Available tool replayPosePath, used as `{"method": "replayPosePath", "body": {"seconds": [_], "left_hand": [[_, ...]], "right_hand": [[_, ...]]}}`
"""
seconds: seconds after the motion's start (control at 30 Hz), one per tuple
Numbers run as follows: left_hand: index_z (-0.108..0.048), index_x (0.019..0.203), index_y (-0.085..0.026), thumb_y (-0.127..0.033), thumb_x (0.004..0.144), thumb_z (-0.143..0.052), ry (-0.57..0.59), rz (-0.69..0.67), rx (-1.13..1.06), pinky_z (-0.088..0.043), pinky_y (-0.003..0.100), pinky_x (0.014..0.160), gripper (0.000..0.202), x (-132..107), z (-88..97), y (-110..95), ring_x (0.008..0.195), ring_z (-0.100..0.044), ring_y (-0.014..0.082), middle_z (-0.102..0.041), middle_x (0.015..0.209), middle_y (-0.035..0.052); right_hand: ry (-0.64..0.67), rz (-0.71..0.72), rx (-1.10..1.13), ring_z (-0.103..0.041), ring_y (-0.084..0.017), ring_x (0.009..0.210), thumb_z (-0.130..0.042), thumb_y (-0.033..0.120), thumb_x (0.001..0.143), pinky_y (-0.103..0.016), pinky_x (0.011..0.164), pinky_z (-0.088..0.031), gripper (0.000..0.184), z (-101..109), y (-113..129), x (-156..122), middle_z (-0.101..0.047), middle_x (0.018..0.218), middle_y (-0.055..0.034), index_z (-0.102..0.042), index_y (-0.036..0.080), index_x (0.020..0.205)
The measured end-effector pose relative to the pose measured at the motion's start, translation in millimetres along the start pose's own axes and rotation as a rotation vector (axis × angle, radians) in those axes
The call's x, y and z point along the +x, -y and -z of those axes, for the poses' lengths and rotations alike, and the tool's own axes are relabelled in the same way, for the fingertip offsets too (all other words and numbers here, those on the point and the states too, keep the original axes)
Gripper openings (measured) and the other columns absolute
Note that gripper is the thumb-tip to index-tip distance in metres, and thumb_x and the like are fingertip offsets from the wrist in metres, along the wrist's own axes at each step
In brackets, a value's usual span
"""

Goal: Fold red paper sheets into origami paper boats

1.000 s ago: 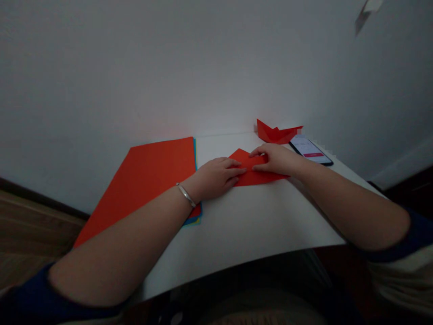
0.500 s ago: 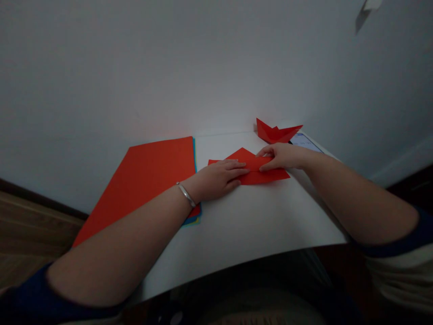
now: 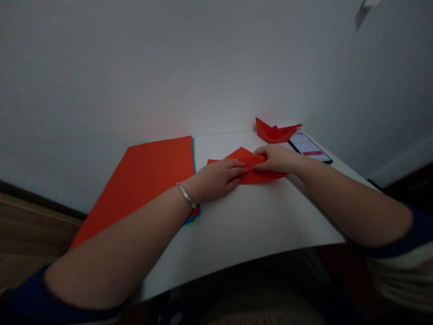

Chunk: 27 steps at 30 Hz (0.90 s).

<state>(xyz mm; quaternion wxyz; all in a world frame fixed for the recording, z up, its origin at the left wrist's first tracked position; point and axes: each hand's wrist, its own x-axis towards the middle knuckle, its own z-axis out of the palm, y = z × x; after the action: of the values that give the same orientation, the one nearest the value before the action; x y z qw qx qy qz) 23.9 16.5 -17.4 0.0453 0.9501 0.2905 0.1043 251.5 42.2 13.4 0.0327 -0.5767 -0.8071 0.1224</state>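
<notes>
A partly folded sheet of red paper [image 3: 260,177] lies on the white table [image 3: 260,221], with a pointed top and a strip along its lower side. My left hand [image 3: 221,177] rests flat on its left part, fingers stretched to the right. My right hand [image 3: 275,158] pinches the folded strip near the middle, thumb below and fingers above. The paper between those fingers is partly hidden. Behind my right hand stands a finished red paper boat [image 3: 275,133].
A stack of coloured paper [image 3: 145,180], red-orange on top with blue and yellow edges showing, lies at the left under my left forearm. A lit phone [image 3: 311,148] lies at the right behind my right wrist. The wall [image 3: 203,67] borders the table's far edge.
My right hand has slid a little to the left along the folded strip, nearer my left hand. More of the phone shows, with its screen changed. My left hand stays put.
</notes>
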Motion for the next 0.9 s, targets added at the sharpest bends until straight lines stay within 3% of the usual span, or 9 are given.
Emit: {"method": "replayPosePath", "body": {"seconds": [0.27, 0.47, 0.9], "left_hand": [[-0.056, 0.136, -0.015, -0.025, 0.098, -0.042, 0.008, 0.005, -0.010, -0.034, 0.038, 0.116, 0.041, -1, -0.1, 2, 0.135, -0.047, 0.0212, -0.053, 0.144, 0.0107], [-0.055, 0.136, -0.014, -0.024, 0.098, -0.042, 0.025, 0.013, -0.019, -0.033, 0.037, 0.117, 0.042, -2, 0.6, 2, 0.136, -0.046, 0.0211, -0.053, 0.145, 0.0106], [-0.055, 0.136, -0.013, -0.026, 0.098, -0.043, 0.019, 0.033, 0.005, -0.032, 0.038, 0.116, 0.042, -2, 1.0, 1, 0.135, -0.046, 0.0217, -0.053, 0.145, 0.0118]], "right_hand": [[0.102, -0.101, -0.099, -0.053, -0.016, 0.060, -0.064, 0.052, 0.075, -0.029, 0.055, -0.032, 0.032, 6, -7, 3, -0.062, 0.064, -0.0015, -0.069, 0.021, 0.079], [0.130, -0.125, -0.116, -0.052, -0.016, 0.060, -0.066, 0.049, 0.075, -0.030, 0.057, -0.035, 0.029, 11, -13, 3, -0.063, 0.063, -0.0013, -0.072, 0.021, 0.077], [0.095, -0.141, -0.103, -0.059, -0.018, 0.066, -0.067, 0.045, 0.079, -0.030, 0.059, -0.036, 0.028, 9, -14, 4, -0.070, 0.075, -0.0034, -0.074, 0.020, 0.091]]}}
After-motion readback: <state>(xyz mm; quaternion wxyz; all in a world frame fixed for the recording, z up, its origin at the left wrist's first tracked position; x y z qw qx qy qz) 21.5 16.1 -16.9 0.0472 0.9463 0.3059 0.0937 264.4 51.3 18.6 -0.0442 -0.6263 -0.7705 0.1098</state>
